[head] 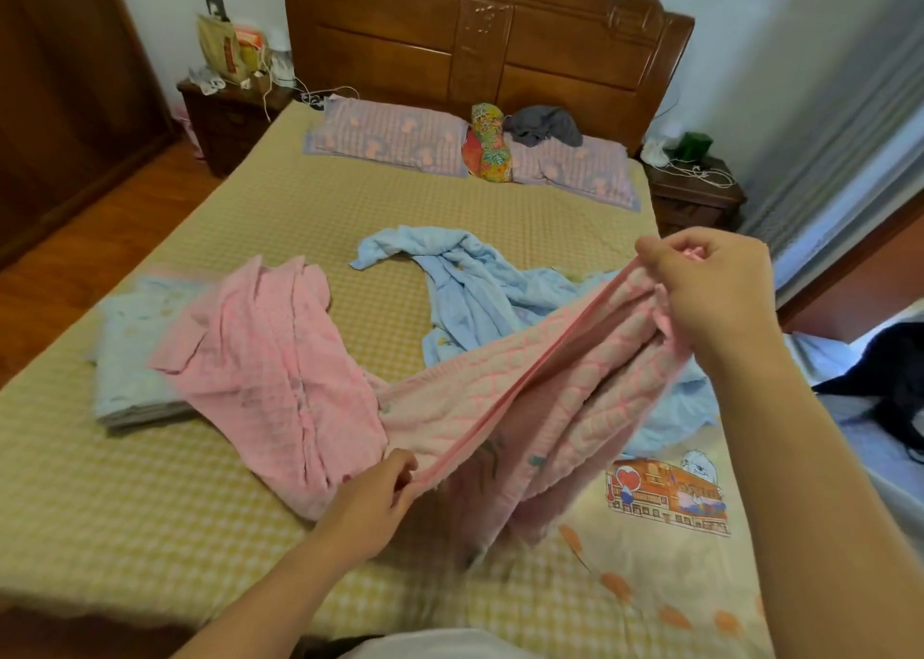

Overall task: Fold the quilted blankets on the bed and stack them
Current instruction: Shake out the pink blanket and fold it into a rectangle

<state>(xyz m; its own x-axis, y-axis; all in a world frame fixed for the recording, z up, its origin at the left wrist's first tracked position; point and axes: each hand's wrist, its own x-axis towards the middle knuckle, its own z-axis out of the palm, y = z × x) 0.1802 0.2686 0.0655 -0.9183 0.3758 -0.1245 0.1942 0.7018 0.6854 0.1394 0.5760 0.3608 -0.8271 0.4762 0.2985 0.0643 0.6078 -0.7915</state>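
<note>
**One blanket folded, two to go**

The person stood at the near edge of the bed [150, 483] with the pink quilted blanket [525, 393] stretched between both hands. The left hand [372, 501] pinched the bound edge low and near, fingers curled round it; the right hand [710, 283] gripped the same edge higher and farther right, fingers closed on the trim. The edge ran taut between them, while the rest of the pink blanket trailed left in a rumpled heap across the mattress, its far-left end lying over a folded pale blue blanket [125, 358].

That folded one, at the left side of the bed, looked like the only finished piece and the likely base of the stack. A second light blue blanket [465, 288] lay crumpled in the middle, partly under the pink one on the right. Judging from this, the task was roughly a third done: the pink blanket was only being straightened for its first fold, and the crumpled blue one was untouched.
</note>
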